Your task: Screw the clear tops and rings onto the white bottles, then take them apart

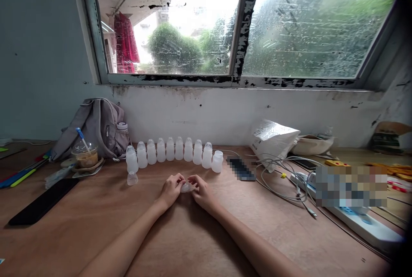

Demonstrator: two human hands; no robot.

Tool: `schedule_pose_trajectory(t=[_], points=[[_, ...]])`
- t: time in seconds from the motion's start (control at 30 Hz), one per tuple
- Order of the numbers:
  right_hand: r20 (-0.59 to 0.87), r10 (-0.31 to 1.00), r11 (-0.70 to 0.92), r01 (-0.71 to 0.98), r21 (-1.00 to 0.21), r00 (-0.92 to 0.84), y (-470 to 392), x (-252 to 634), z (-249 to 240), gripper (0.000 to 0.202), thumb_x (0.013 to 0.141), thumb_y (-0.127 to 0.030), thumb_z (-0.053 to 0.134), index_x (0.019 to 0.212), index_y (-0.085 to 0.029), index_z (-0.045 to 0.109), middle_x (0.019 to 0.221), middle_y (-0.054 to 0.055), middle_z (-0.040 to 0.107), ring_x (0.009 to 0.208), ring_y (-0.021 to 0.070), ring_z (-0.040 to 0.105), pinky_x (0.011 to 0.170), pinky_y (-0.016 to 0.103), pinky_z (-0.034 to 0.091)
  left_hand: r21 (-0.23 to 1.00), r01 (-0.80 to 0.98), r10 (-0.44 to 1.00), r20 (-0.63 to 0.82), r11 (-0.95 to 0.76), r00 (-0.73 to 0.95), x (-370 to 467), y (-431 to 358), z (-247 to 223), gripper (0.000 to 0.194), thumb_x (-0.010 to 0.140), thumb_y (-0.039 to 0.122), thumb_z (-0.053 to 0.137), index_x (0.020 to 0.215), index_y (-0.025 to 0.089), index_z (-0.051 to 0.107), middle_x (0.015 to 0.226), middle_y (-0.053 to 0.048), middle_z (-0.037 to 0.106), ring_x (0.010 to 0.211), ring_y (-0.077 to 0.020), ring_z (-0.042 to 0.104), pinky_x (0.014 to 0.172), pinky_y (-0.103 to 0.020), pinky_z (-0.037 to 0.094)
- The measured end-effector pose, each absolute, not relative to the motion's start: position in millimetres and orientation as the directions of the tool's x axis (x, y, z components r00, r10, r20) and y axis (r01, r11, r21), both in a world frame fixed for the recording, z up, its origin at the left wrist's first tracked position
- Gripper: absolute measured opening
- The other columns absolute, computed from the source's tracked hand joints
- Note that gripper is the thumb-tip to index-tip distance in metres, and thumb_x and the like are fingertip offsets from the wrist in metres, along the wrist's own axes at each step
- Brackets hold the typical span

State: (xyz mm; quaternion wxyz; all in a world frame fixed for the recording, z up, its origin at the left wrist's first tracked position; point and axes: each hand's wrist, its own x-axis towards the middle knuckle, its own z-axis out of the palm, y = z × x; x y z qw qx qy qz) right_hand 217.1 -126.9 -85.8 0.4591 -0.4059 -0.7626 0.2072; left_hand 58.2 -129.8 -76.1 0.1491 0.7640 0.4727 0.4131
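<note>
My left hand (pixel 173 189) and my right hand (pixel 202 191) meet near the middle of the wooden table, fingers bent and closed on a small translucent piece (pixel 186 188) between them. Beyond them, several frosted white bottles stand in a curved row. Most carry clear domed caps, like the leftmost bottle (pixel 131 159). At the right end, one bottle (pixel 217 162) shows an uncapped, wide mouth. A small clear cap-like piece (pixel 132 178) sits in front of the leftmost bottle.
A grey backpack (pixel 96 129), an iced drink cup (pixel 85 155) and a black flat case (pixel 43 202) are on the left. To the right lie a phone (pixel 241 169), looping cables (pixel 277 191), a white bag (pixel 273 142) and a power strip (pixel 363 223).
</note>
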Motion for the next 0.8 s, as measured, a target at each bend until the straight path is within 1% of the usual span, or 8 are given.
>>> schedule_pose_trajectory(t=[0.1, 0.17, 0.23, 0.3, 0.43, 0.53, 0.63, 0.8], points=[[0.616, 0.719, 0.692, 0.426, -0.583, -0.323, -132.1, 214.4, -84.4, 0.029, 0.066, -0.006, 0.044, 0.090, -0.020, 0.053, 0.086, 0.004, 0.058, 0.080, 0.0166, 0.054, 0.072, 0.028, 0.043, 0.699, 0.523, 0.864, 0.473, -0.487, 0.172, 61.7, -131.6, -74.9, 0.018, 0.083, 0.031, 0.040, 0.077, 0.021, 0.054, 0.071, 0.000, 0.059, 0.067, -0.0141, 0.055, 0.063, -0.024, 0.042], [0.634, 0.710, 0.695, 0.451, -0.560, -0.306, -134.1, 212.9, -84.3, 0.018, 0.071, -0.012, 0.046, 0.085, -0.021, 0.053, 0.082, 0.003, 0.058, 0.075, 0.0162, 0.053, 0.068, 0.027, 0.043, 0.792, 0.409, 0.890, 0.427, -0.453, 0.159, 65.4, -133.9, -75.0, 0.020, 0.082, 0.035, 0.040, 0.076, 0.020, 0.052, 0.067, 0.001, 0.059, 0.062, -0.0128, 0.056, 0.058, -0.022, 0.043], [0.636, 0.727, 0.667, 0.487, -0.564, -0.258, -134.7, 212.0, -84.4, 0.010, 0.074, -0.017, 0.046, 0.080, -0.021, 0.052, 0.076, 0.002, 0.058, 0.068, 0.0153, 0.053, 0.064, 0.026, 0.042, 0.881, 0.287, 0.926, 0.350, -0.376, 0.139, 69.8, -136.2, -75.8, 0.025, 0.081, 0.041, 0.041, 0.076, 0.019, 0.052, 0.066, 0.001, 0.058, 0.059, -0.0129, 0.057, 0.053, -0.022, 0.043], [0.630, 0.748, 0.632, 0.515, -0.579, -0.210, -134.0, 211.8, -84.5, 0.005, 0.074, -0.019, 0.047, 0.076, -0.021, 0.051, 0.070, 0.001, 0.057, 0.061, 0.0141, 0.051, 0.060, 0.025, 0.041, 0.935, 0.214, 0.959, 0.269, -0.282, 0.087, 74.0, -138.4, -76.7, 0.032, 0.081, 0.047, 0.039, 0.085, 0.018, 0.051, 0.065, 0.000, 0.058, 0.055, -0.0132, 0.057, 0.050, -0.022, 0.044], [0.627, 0.768, 0.586, 0.534, -0.609, -0.128, -131.0, 214.1, -84.4, 0.004, 0.072, -0.019, 0.048, 0.075, -0.019, 0.050, 0.064, -0.001, 0.054, 0.054, 0.0119, 0.047, 0.054, 0.022, 0.038, 0.964, 0.148, 0.976, 0.216, -0.220, 0.041, 79.4, -144.1, -75.6, 0.038, 0.082, 0.050, 0.033, 0.100, 0.019, 0.046, 0.071, -0.001, 0.060, 0.053, -0.0126, 0.058, 0.048, -0.023, 0.046], [0.623, 0.777, 0.565, 0.543, -0.621, -0.096, -127.9, 217.4, -85.0, 0.005, 0.072, -0.021, 0.048, 0.076, -0.018, 0.050, 0.062, -0.001, 0.052, 0.053, 0.0110, 0.045, 0.052, 0.021, 0.037, 0.947, 0.141, 0.952, 0.271, -0.290, 0.140, 81.4, -148.6, -73.7, 0.030, 0.083, 0.043, 0.035, 0.100, 0.021, 0.048, 0.080, -0.002, 0.060, 0.056, -0.0116, 0.059, 0.051, -0.022, 0.047], [0.612, 0.785, 0.555, 0.546, -0.628, -0.094, -123.7, 219.7, -86.5, 0.007, 0.071, -0.020, 0.048, 0.077, -0.018, 0.050, 0.060, -0.003, 0.050, 0.052, 0.0107, 0.044, 0.051, 0.021, 0.036, 0.944, 0.143, 0.938, 0.262, -0.298, 0.225, 82.1, -149.7, -73.3, 0.024, 0.080, 0.030, 0.041, 0.102, 0.022, 0.047, 0.084, -0.002, 0.060, 0.055, -0.0102, 0.059, 0.051, -0.021, 0.046], [0.591, 0.800, 0.544, 0.538, -0.644, -0.102, -117.3, 218.7, -87.0, 0.010, 0.068, -0.017, 0.047, 0.077, -0.019, 0.049, 0.059, -0.004, 0.048, 0.052, 0.0102, 0.044, 0.051, 0.020, 0.034, 0.964, 0.123, 0.949, 0.199, -0.234, 0.242, 81.8, -147.4, -74.2, 0.034, 0.071, 0.015, 0.043, 0.104, 0.023, 0.045, 0.089, -0.002, 0.058, 0.048, -0.0076, 0.055, 0.047, -0.020, 0.046]])
